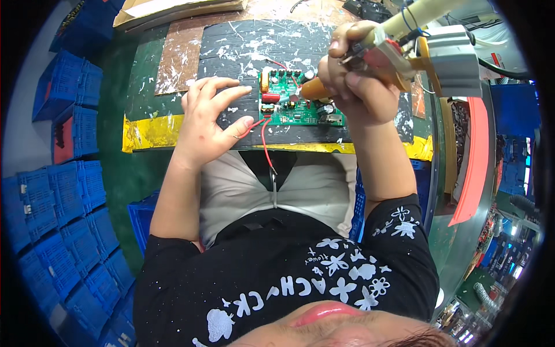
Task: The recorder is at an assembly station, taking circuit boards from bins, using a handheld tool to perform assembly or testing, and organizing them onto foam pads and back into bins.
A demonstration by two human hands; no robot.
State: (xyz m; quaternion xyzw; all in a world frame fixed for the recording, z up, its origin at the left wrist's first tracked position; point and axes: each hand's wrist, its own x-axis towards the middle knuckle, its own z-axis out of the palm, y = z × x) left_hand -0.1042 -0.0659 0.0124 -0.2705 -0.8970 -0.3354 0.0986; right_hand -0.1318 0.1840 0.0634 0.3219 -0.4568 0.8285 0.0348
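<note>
A green circuit board lies on the dark, white-spotted mat, crowded with capacitors, coils and other parts. Red wires run off its near left corner, one hanging past the table edge toward my lap. My left hand rests at the board's left side, fingers spread, thumb tip at a red wire; whether it presses on the wire I cannot tell. Above the board's right side, my right hand is wrapped round a glue gun. Its orange-brown nozzle points left over the middle of the board, hiding some parts.
Yellow tape edges the mat at the front. A cardboard tray sits at the far left of the table. Stacked blue bins stand on the left. Cables and a red-orange strip are on the right.
</note>
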